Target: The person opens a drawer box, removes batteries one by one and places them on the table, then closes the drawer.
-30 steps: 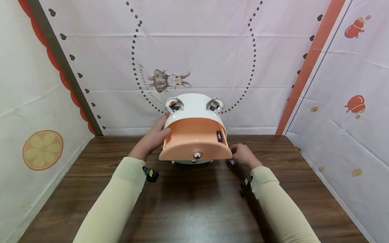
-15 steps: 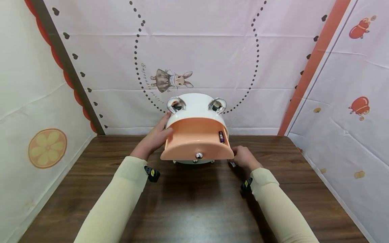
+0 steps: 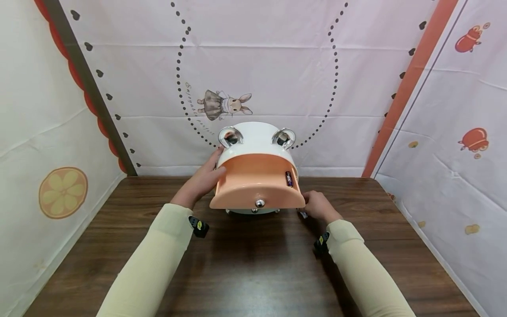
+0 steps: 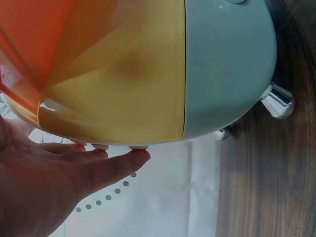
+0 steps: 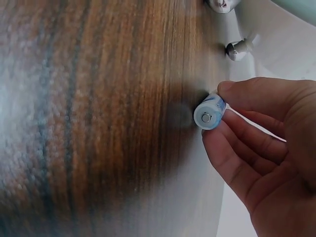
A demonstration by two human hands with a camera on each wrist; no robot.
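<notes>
Brown wood-grain bench (image 3: 245, 259), with pale printed cloth (image 3: 277, 75) hanging behind its back edge and along both sides. At far left, an orange fruit-slice print (image 3: 63, 192) shows on the cloth beyond the bench's left edge. Next, a cream left sleeve (image 3: 144, 259) extends from the front edge, a black wrist camera (image 3: 199, 226) strapped at its cuff. The left hand (image 3: 200, 180) lies against the left side of a rounded cabinet (image 3: 255, 137), its fingers extended and spread apart, with fingertips touching the cabinet's wall. Above it, a rabbit print (image 3: 222, 105) lies sideways on the cloth.

At centre, near the bench's back edge and between the two back corners, the cabinet stands upright on small silver feet (image 5: 239, 50); its top is white, its base pale green, and two silver rings (image 3: 229, 137) project above. A peach drawer (image 3: 237, 198) with a round metal knob (image 3: 259, 203) is pulled out towards the front edge. Inside, along its right wall, lies a dark battery (image 3: 289, 178).

Just right of the drawer, low over the bench, a white battery (image 5: 211, 111) is pinched between the thumb and fingers of the right hand (image 3: 317, 204); whether it touches the bench cannot be told. A cream right sleeve (image 3: 366, 268) completes the row.
</notes>
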